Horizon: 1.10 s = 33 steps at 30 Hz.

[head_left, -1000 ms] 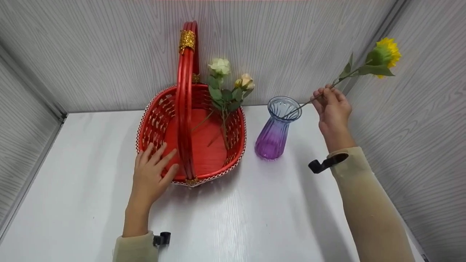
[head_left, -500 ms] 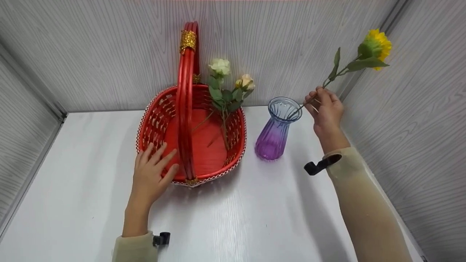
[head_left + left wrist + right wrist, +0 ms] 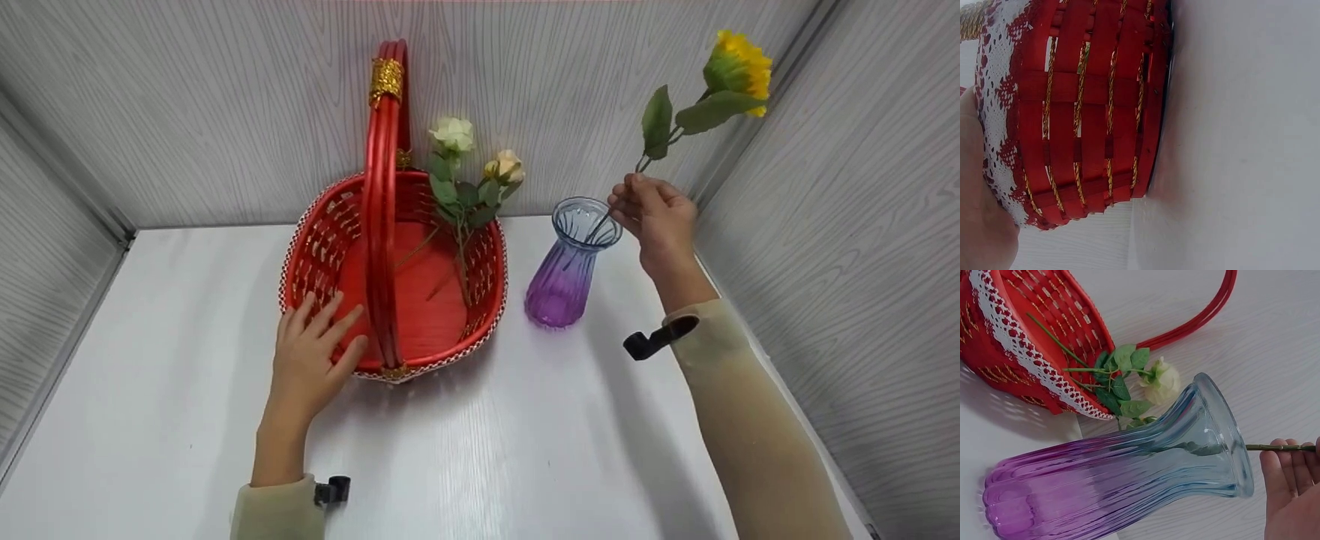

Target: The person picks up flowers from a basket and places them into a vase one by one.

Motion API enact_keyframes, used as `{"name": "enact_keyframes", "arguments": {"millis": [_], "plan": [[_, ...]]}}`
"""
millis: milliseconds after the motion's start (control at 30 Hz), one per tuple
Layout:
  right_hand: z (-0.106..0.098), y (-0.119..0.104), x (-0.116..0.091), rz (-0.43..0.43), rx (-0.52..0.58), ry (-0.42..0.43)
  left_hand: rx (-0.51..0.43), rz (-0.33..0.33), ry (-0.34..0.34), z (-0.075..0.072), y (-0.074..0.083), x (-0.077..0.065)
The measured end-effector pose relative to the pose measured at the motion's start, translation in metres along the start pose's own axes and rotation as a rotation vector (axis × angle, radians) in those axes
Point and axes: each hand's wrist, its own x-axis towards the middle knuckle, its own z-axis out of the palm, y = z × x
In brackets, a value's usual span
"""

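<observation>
My right hand (image 3: 664, 225) pinches the green stem (image 3: 1280, 447) of a yellow sunflower (image 3: 739, 71), whose head leans up and to the right. The stem's lower end is inside the mouth of a glass vase (image 3: 559, 289), blue at the top and purple below, which stands upright on the table. My left hand (image 3: 307, 367) rests with its fingers spread over the near-left rim of a red woven basket (image 3: 420, 360). In the left wrist view, part of that hand shows against the basket's white lace edging (image 3: 996, 112).
A white rose (image 3: 454, 136) and a peach rose (image 3: 506, 166) lean on the basket's right side, stems inside. The basket's tall red handle (image 3: 381, 225) arches over it. Grey wood-grain panels (image 3: 225, 112) enclose the white table (image 3: 465, 450) at the back and sides.
My right hand has moved left toward the vase, and the sunflower has become more upright. Its stem end sits lower in the vase. The left hand and basket hold their places.
</observation>
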Motion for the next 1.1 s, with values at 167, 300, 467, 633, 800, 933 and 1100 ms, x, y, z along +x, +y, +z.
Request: {"name": "enact_keyframes", "arguments": {"millis": [167, 300, 467, 633, 800, 933, 1100], "plan": [[0.004, 0.0, 0.0, 0.017, -0.04, -0.011, 0.005, 0.004, 0.005, -0.001, -0.001, 0.0], [0.005, -0.001, 0.0, 0.029, -0.129, -0.03, 0.006, 0.006, 0.011, -0.001, -0.001, -0.001], [0.006, -0.003, -0.001, 0.084, -0.263, -0.053, 0.007, 0.01, 0.018, 0.0, -0.002, -0.001], [0.004, -0.007, -0.001, 0.124, -0.375, -0.108, 0.012, 0.008, 0.019, 0.002, 0.0, 0.001], [0.005, -0.012, 0.0, 0.168, -0.47, -0.146, 0.009, 0.003, 0.006, 0.003, 0.002, 0.0], [0.009, -0.014, 0.002, 0.203, -0.547, -0.172, 0.012, 0.002, 0.004, 0.002, 0.001, 0.0], [0.014, -0.016, 0.001, 0.23, -0.582, -0.191, 0.017, 0.004, 0.002, 0.001, -0.001, 0.0]]}}
